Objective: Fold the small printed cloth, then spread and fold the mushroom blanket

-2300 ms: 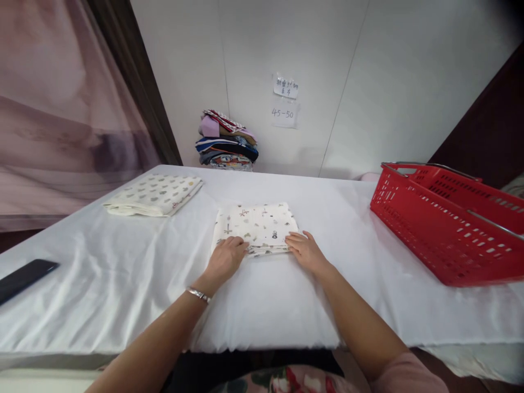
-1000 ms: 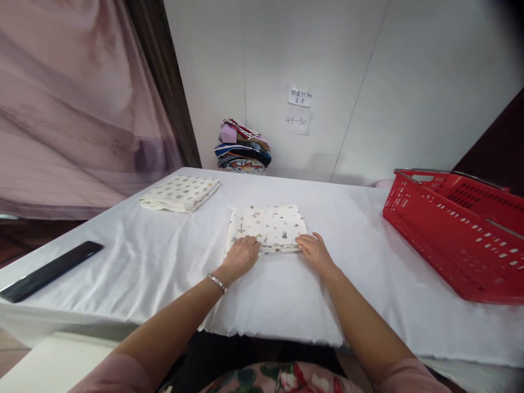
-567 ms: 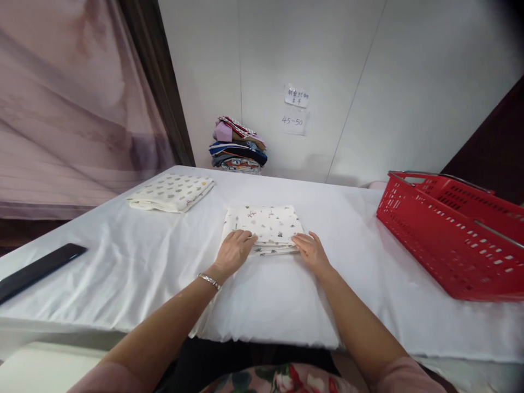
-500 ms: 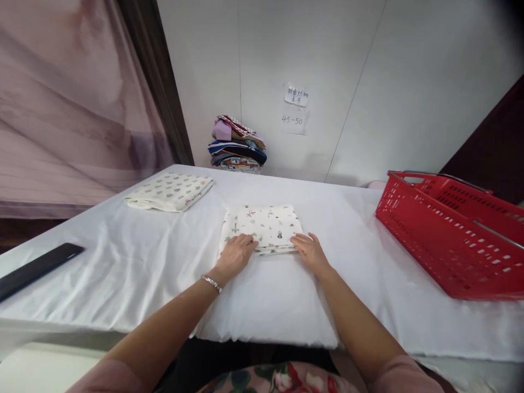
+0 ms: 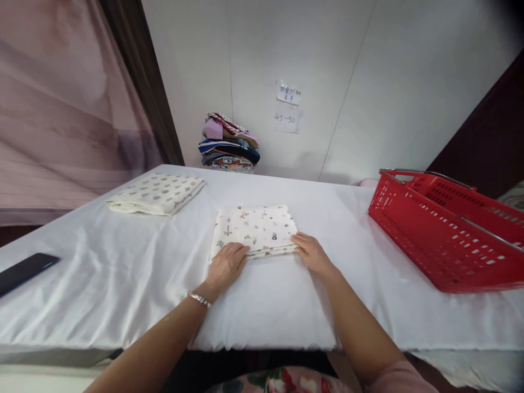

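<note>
A folded white cloth [image 5: 256, 226] with small printed figures lies flat on the white-covered table in front of me. My left hand [image 5: 227, 266] rests on its front left part, palm down, the fingers laid over the top layer; a silver bracelet circles that wrist. At the front right corner, my right hand [image 5: 314, 254] has its fingers closed on the cloth's edge, the thumb partly hidden. Layered folds show along the near edge between both hands. Farther back on the left lies another folded cloth [image 5: 158, 192], cream with grey and yellow shapes.
A red plastic basket [image 5: 429, 234] with metal handles stands at the right. A dark flat phone-like object [image 5: 28, 272] lies at the left edge. Behind the table [image 5: 262, 305] is a stack of folded fabrics [image 5: 229, 147] by the wall, under handwritten paper signs [image 5: 287, 117].
My left hand has slid slightly left and toward me along the cloth's front edge. My right hand stays at the right corner. The whole view has shifted a little.
</note>
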{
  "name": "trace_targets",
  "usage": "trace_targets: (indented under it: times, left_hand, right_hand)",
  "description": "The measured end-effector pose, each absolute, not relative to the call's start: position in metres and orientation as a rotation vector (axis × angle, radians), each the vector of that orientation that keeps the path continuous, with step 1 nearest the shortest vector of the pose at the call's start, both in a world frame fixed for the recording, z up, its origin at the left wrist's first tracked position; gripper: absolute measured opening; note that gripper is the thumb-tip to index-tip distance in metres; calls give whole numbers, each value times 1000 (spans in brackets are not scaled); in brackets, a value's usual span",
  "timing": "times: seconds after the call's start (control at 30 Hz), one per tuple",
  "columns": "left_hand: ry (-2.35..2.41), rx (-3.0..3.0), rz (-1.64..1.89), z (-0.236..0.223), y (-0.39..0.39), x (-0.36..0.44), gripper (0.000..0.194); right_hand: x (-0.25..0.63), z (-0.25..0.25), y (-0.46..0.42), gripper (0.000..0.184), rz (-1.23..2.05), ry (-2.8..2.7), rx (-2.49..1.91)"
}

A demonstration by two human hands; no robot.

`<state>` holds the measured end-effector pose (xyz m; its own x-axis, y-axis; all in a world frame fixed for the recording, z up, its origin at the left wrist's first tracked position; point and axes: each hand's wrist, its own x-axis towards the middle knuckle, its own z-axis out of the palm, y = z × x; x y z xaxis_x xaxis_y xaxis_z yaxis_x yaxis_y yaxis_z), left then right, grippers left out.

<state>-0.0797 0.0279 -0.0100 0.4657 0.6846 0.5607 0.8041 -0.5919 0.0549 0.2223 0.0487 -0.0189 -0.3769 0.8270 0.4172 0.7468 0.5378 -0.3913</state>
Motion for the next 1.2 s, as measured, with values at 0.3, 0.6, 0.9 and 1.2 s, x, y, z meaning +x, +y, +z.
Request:
trace_targets:
  times: [0.3,0.6,0.9,1.2]
  left_hand:
    - [-1340,-2510,-830,-5,26,-78,20]
    - [-1358,-2526,-845,-8,27,-80,22]
    - [-1362,-2539,-838,-9,29,-80,23]
    - [-1385,-2542,-856,-9,29,-80,24]
  right_hand:
    - [224,-16,50,36,350,-2088,-1303]
    - [230,-7,44,33,688,-1347,-1386]
    - [218,-5,42,38,534,-1462,-1706]
    - [212,-4,41,44,531,-1452,-1746]
